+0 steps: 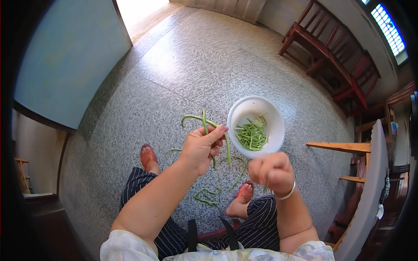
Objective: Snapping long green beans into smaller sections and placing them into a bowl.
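My left hand is closed around long green beans, which stick out above the fingers and hang down below them. Blurred by motion, my right hand is curled near the front rim of a white plastic basin. A short green bean piece pokes out under its fingers. Many cut bean pieces lie heaped inside the basin. On the floor between my feet are loose long beans or stringy trimmings, and a thin curved green strand lies nearer the basin.
Speckled stone-like flooring surrounds me. A dark red wooden bench lines the far right wall. Close on my right stands a grey-topped table with wooden legs. A pale blue panel rises at left, beside a bright doorway.
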`<state>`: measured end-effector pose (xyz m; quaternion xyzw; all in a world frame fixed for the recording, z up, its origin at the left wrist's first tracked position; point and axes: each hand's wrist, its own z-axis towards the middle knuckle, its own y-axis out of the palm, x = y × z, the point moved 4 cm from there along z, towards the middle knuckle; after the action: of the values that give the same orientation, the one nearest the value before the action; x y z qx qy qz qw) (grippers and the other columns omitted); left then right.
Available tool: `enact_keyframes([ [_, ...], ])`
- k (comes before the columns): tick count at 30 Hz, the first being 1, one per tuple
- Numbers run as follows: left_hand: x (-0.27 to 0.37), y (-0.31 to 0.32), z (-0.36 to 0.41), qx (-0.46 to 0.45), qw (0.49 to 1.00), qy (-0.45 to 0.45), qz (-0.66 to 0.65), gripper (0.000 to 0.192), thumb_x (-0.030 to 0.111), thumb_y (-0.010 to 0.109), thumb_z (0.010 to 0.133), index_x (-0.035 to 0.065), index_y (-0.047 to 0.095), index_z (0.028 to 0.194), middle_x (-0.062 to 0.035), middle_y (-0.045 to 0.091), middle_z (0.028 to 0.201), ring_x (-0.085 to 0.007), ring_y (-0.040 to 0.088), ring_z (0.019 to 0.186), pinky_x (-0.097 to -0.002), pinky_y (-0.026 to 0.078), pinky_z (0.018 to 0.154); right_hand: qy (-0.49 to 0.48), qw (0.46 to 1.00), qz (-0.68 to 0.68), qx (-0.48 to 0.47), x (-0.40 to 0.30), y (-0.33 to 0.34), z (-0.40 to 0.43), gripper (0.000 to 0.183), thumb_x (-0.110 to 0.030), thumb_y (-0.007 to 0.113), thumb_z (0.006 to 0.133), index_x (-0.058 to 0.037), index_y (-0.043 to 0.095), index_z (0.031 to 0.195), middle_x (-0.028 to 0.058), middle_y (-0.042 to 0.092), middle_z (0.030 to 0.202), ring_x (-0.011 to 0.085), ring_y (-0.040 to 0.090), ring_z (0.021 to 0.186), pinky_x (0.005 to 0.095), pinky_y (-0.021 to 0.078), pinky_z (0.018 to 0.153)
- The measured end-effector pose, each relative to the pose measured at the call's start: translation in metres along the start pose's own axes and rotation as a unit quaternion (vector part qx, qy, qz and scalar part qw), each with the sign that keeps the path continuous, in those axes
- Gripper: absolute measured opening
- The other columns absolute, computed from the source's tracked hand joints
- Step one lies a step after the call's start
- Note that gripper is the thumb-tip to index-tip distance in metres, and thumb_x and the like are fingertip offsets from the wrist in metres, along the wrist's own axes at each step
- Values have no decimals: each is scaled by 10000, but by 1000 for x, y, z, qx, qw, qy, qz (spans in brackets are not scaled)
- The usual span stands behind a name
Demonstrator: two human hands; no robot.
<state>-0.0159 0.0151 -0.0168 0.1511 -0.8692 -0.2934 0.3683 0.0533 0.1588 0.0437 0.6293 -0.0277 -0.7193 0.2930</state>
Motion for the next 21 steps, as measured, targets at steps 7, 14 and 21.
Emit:
enact_keyframes([
  [7, -13, 12, -4, -59, 994, 8, 88, 95, 108, 622, 787, 19, 595, 807, -1, 521, 636, -36, 417, 508, -162, 310, 432, 270, 938, 0, 218, 32, -23, -1, 142, -136, 517, 831, -4, 544, 873, -30, 408, 549, 36, 343, 437, 180, 270, 392],
  [14, -2, 11, -7, -41, 996, 21, 76, 174, 183, 592, 819, 10, 611, 814, 8, 515, 624, -34, 415, 511, -154, 304, 433, 263, 943, -90, 185, 31, -18, 1, 208, -173, 555, 828, 21, 597, 768, -61, 379, 465, 16, 291, 397, 175, 206, 382],
  [21, 12, 8, -9, -12, 992, 104, 69, 206, 215, 583, 826, 13, 614, 809, 2, 517, 636, -36, 428, 538, -154, 310, 431, 264, 958, 53, 95, 37, -23, -7, 228, -197, 522, 857, 9, 582, 782, -49, 401, 483, 28, 302, 401, 177, 214, 387],
])
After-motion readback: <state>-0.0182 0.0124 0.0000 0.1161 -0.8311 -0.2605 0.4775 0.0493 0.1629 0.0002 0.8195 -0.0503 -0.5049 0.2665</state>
